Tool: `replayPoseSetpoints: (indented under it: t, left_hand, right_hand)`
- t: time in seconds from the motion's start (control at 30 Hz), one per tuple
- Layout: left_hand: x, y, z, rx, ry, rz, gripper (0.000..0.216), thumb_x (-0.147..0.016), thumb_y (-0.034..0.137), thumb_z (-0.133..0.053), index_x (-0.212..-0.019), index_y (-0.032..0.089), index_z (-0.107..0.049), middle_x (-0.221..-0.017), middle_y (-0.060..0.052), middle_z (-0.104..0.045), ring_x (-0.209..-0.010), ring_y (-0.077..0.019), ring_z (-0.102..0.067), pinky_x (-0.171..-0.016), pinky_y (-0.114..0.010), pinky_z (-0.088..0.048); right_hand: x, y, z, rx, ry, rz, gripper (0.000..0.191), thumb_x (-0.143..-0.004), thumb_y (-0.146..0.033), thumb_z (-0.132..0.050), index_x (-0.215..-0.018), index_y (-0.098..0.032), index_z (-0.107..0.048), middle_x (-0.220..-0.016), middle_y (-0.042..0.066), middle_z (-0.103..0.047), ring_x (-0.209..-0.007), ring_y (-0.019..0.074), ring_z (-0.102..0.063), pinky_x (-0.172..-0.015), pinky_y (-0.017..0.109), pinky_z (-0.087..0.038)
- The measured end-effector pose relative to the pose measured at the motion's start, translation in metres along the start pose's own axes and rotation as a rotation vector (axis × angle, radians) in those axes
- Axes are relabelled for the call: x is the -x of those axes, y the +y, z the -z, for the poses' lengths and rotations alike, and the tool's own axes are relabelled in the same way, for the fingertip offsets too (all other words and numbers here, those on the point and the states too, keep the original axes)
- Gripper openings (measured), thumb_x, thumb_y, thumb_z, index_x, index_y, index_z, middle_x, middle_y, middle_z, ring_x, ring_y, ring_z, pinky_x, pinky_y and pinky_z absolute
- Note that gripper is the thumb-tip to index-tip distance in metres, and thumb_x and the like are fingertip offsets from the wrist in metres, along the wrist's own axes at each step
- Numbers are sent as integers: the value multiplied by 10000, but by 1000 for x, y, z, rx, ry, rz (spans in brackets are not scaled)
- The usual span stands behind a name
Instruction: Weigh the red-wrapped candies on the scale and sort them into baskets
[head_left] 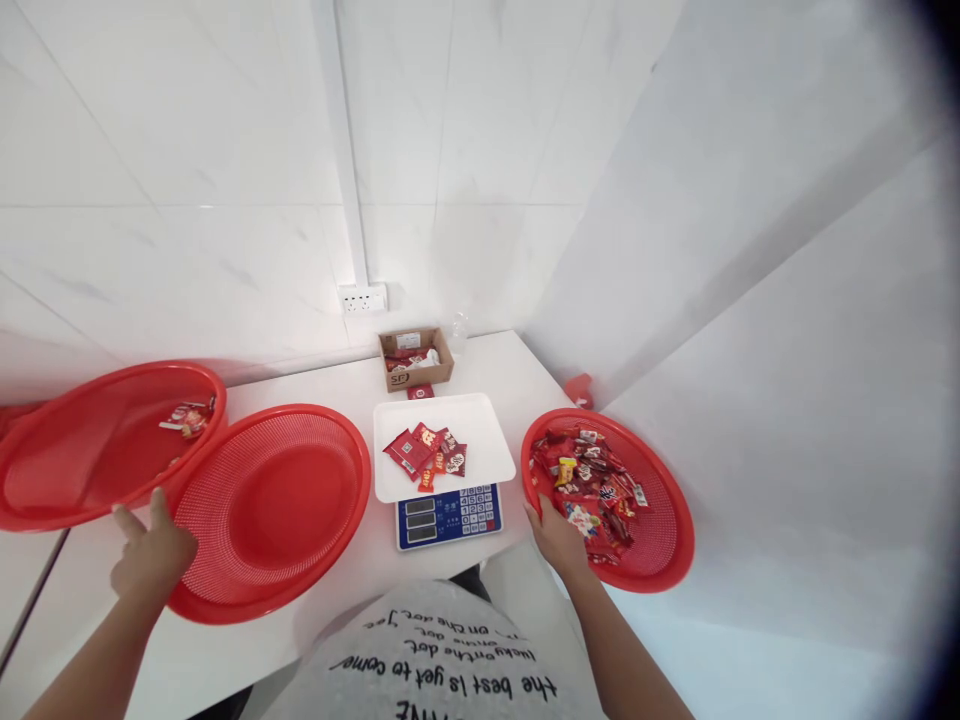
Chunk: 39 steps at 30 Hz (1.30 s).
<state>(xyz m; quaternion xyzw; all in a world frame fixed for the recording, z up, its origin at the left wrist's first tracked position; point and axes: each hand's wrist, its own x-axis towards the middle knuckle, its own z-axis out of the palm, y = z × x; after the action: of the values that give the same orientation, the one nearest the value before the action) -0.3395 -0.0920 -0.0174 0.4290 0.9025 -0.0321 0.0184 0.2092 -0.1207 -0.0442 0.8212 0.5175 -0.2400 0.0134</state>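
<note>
Head view: a hand at each of two red baskets, with a scale (448, 515) between them on the white bench (315, 385).
The left hand (154, 555) rests on the near rim of the empty middle basket (270, 510), its grip open and fingers spread. The right hand (559, 540) reaches over the near edge of the right basket (664, 560), which is full of snack packets (592, 490). Whether its grip is closed on anything cannot be told. A few more packets lie on the scale's white tray (484, 430).

We cannot tell the grip of our right hand (559, 540); the leftmost basket (75, 470) is cut off by the edge.
</note>
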Motion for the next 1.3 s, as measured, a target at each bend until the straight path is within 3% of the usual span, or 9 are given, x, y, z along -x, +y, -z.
replayPoseSetpoints:
  t: [0.07,0.17,0.27,0.33,0.4,0.6,0.87,1.07,1.3]
  left_hand:
    - [12,13,0,63,83,-4,641,-844,328,-293,-1436,259,-59,-1529,-167,-29,-1337,-351,-257,-952,-602,-273]
    - [34,43,-6,145,70,-326,581,-879,390,-278,-1391,116,-271,-1495,-230,-149,-1374,-352,-148,-1032,-574,-199]
    - [63,80,-21,294,-163,-593,576,-874,433,-312,-1367,136,-332,-1449,-176,-319,-1358,-284,-250,-1052,-473,-271]
    - [82,103,-33,424,-356,-690,618,-877,495,-300,-1402,171,-263,-1453,-123,-334,-1353,-228,-277,-1058,-404,-304]
    - [98,124,-42,486,-430,-748,643,-878,505,-304,-1412,153,-236,-1462,-138,-314,-1353,-224,-278,-1063,-393,-303]
    - [112,185,-37,452,-127,-902,596,-883,463,-350,-1401,174,-283,-1501,-148,-215,-1391,-279,-135,-1097,-489,-178]
    - [102,266,-13,197,-179,-891,656,-825,450,-476,-1391,160,-312,-1439,-183,-329,-1376,-350,-138,-1079,-524,-120]
    - [95,263,-3,302,-208,-917,550,-787,288,-522,-1319,227,-399,-1229,-114,-483,-1118,-255,-494,-917,-370,-378]
    - [77,207,13,540,-92,-666,442,-814,339,-495,-1240,223,-475,-1186,-100,-479,-992,-223,-551,-767,-316,-462]
  right_hand:
    - [-2,1,-2,4,2,7,581,-909,-491,-190,-1357,-155,-342,-1195,179,-589,-1017,280,-607,-835,403,-434]
    - [-5,1,-4,9,3,1,581,-910,-487,-183,-1363,-152,-331,-1167,186,-602,-1023,287,-606,-836,414,-433]
    - [-11,-5,-1,-10,7,-21,596,-908,-496,-181,-1366,-141,-324,-1191,197,-583,-1032,289,-601,-844,415,-429]
    - [-15,-9,1,-25,10,-31,596,-910,-494,-183,-1365,-136,-321,-1194,203,-578,-1031,287,-600,-851,421,-424]
    - [-18,-13,3,-30,14,-41,589,-913,-485,-187,-1366,-132,-320,-1192,211,-576,-1034,283,-598,-860,426,-417]
    - [-19,-12,3,-45,21,-28,607,-906,-509,-194,-1360,-130,-332,-1182,202,-585,-1034,293,-597,-864,418,-418]
    - [-17,-14,6,-41,13,-28,601,-903,-500,-197,-1363,-139,-336,-1202,188,-579,-1058,277,-590,-876,401,-420]
    - [-19,-12,3,-45,16,-22,618,-900,-512,-181,-1364,-133,-332,-1221,192,-566,-1056,287,-589,-879,414,-418]
    - [-20,-10,0,-16,18,-22,599,-907,-497,-187,-1351,-124,-336,-1164,204,-594,-1035,272,-602,-862,395,-423]
